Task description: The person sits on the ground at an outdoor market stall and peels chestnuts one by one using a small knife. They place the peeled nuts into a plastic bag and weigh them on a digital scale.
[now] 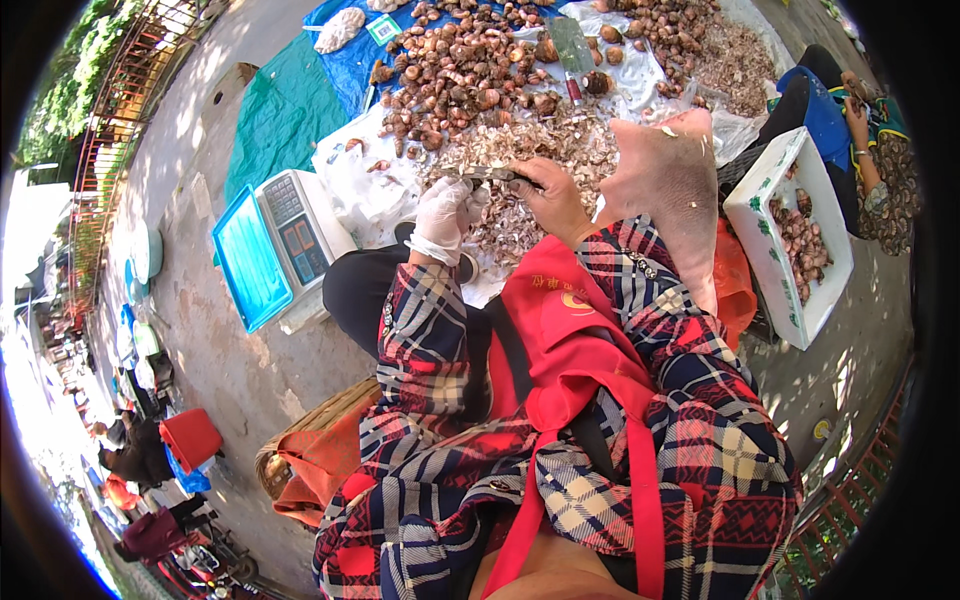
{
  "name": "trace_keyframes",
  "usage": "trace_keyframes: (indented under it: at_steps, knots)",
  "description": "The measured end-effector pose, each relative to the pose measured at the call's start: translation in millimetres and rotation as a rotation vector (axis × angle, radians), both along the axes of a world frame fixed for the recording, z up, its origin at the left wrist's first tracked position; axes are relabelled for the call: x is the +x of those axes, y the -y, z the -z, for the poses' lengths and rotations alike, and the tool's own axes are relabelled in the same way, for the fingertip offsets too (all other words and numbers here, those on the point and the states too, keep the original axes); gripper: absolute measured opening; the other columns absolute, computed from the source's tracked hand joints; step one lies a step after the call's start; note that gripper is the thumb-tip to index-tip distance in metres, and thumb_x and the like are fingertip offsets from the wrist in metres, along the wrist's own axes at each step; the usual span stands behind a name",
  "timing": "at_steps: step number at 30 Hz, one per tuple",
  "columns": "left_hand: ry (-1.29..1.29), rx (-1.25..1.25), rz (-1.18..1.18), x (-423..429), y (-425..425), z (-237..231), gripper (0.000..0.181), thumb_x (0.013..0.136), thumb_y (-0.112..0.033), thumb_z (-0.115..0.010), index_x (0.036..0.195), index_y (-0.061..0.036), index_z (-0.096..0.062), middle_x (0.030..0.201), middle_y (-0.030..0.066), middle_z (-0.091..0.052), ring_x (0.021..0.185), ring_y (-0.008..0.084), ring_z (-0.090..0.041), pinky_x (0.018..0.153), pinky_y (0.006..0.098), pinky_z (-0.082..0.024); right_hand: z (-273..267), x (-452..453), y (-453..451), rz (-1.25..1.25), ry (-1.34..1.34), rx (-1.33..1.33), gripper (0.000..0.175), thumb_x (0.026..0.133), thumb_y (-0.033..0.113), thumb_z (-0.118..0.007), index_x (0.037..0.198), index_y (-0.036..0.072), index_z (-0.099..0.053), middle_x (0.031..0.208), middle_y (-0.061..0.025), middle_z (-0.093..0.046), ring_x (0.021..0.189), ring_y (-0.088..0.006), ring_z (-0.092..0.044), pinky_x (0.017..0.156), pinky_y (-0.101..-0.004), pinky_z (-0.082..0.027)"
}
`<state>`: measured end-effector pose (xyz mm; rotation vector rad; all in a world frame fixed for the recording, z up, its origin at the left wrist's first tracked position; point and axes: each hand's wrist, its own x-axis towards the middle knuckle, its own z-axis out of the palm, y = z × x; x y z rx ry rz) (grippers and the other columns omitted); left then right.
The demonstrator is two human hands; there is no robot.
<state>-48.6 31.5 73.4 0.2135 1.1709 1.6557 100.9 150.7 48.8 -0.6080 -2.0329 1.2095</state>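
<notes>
My left hand [442,217] wears a thin white glove, its fingers curled at the far end of a small knife or peeler [487,174]; whether a corm is pinched in them cannot be told. My bare right hand [551,196] grips the tool's dark handle. Both hands are over a heap of brown and pinkish peelings [525,146]. Just beyond lies a pile of small taro corms [457,71]. A wide-bladed cleaver [571,45] with a red handle rests among them on the plastic sheet.
A digital scale [300,225] with a blue tray [251,259] stands at left. A pinkish cloth or sheet [664,187] lies at right, near a white foam box [791,330] holding corms. Beyond it sits another person [862,127]. A wicker basket [319,416] is beside my left side.
</notes>
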Motion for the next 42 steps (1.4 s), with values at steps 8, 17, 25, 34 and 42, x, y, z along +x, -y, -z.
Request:
trace_keyframes:
  at_steps: [8,17,25,34,42]
  knots:
    - [-0.021,-0.052,0.003,2,-1,-1,0.017,0.089,-0.013,-0.05,0.098,0.0008,-0.056,0.076,0.0081,-0.06,0.056,0.0111,-0.053,0.05,0.0218,-0.044,12,0,-7,0.016,0.161,0.079,0.024,0.08,0.01,-0.064,0.103,0.003,-0.063,0.093,-0.0113,-0.063,0.088,-0.0268,-0.061,0.077,-0.032,-0.047]
    - [-0.105,-0.044,0.036,1,0,2,0.024,0.087,-0.013,-0.051,0.102,0.004,-0.058,0.078,0.0059,-0.06,0.063,0.0102,-0.054,0.053,0.0196,-0.042,10,4,-6,0.075,0.026,-0.131,0.023,0.08,0.012,-0.066,0.101,0.002,-0.064,0.092,-0.0117,-0.064,0.085,-0.0268,-0.061,0.076,-0.0309,-0.047]
    - [-0.134,-0.016,0.009,16,3,-2,0.017,0.086,-0.012,-0.053,0.099,-0.0004,-0.057,0.073,0.0049,-0.06,0.052,0.0074,-0.048,0.048,0.02,-0.038,20,6,-8,0.152,0.166,-0.049,0.022,0.08,0.014,-0.063,0.098,0.002,-0.064,0.093,-0.0139,-0.063,0.086,-0.0314,-0.059,0.074,-0.0361,-0.047]
    - [-0.151,-0.136,0.068,9,-2,9,0.02,0.087,-0.008,-0.053,0.104,0.0019,-0.058,0.08,0.0062,-0.063,0.059,0.0092,-0.055,0.05,0.0192,-0.04,-1,3,11,0.023,0.025,0.036,0.024,0.075,0.005,-0.066,0.098,0.003,-0.063,0.091,-0.0131,-0.062,0.087,-0.0299,-0.059,0.077,-0.0341,-0.047]
    - [-0.231,-0.222,0.027,5,-2,22,0.026,0.084,-0.011,-0.058,0.106,0.0036,-0.055,0.072,0.0051,-0.06,0.053,0.0097,-0.052,0.048,0.0213,-0.039,-1,2,7,0.087,0.061,-0.045,0.023,0.078,0.008,-0.064,0.1,0.002,-0.063,0.094,-0.0143,-0.063,0.091,-0.0302,-0.059,0.079,-0.035,-0.046]
